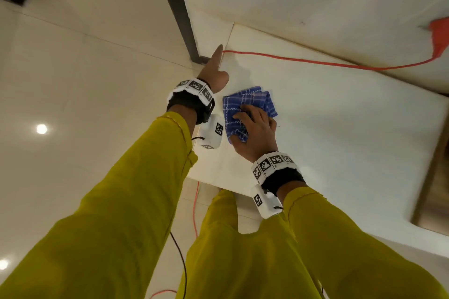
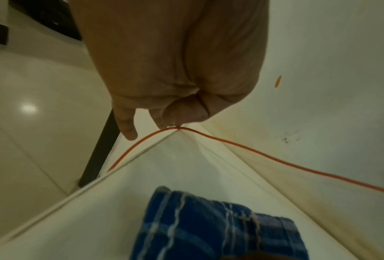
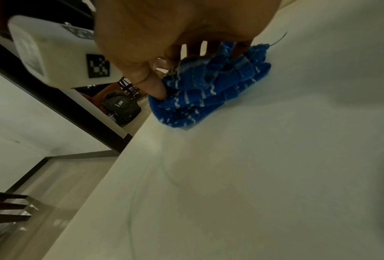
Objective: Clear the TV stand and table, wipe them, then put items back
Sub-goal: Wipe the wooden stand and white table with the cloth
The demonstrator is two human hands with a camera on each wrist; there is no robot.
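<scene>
Right hand (image 3: pixel 164 44) on seemingly bunched cloth (image 3: pixel 208 88)

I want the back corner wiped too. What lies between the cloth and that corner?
Only the red cable. It runs across the white top along the wall, beyond the blue cloth under the right hand. The left hand pinches it at the corner.

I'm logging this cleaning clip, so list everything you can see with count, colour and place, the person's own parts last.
cloth: one, blue checked, on the white surface under the right hand
white surface: one, cream, beside the wall
cable: one, orange-red, along the surface's back edge
backpack: one, dark, on the floor beyond
sleeves: two, yellow
wrist bands: two, white with black markers
left hand: pinches the cable
right hand: grips the cloth
</scene>
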